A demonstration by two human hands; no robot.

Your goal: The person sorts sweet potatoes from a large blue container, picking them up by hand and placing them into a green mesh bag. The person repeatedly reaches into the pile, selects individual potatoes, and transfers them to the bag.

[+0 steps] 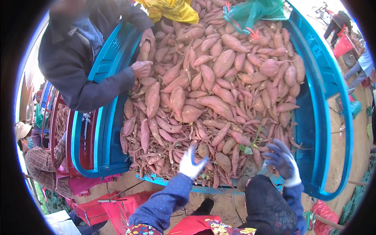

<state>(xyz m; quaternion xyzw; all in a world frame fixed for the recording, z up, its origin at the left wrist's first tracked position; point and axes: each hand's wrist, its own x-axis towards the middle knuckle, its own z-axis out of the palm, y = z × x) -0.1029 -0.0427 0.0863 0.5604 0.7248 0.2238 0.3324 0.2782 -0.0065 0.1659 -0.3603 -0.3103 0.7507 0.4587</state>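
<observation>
A large heap of sweet potatoes (pixel 217 105) with dirt and thin roots fills a blue metal truck bed (pixel 314 141). My left hand (pixel 191 164), in a white and blue work glove, is over the near edge of the heap with thumb and fingers spread and nothing in it. To the right, my right hand (pixel 283 164) wears a matching glove; its fingers are apart above the near right corner of the bed, and it holds nothing. Between the hands, a green leafy sprig (pixel 248 148) lies on the sweet potatoes. My knee rests near the bed's tail edge.
Across the left side wall leans a person in a dark jacket (pixel 79 64), hands on sweet potatoes. A yellow bag (pixel 173 10) and a green mesh bag (pixel 252 14) lie on the far heap. Red bags (pixel 126 205) stand low left. Another person (pixel 44 164) is beyond the left wall.
</observation>
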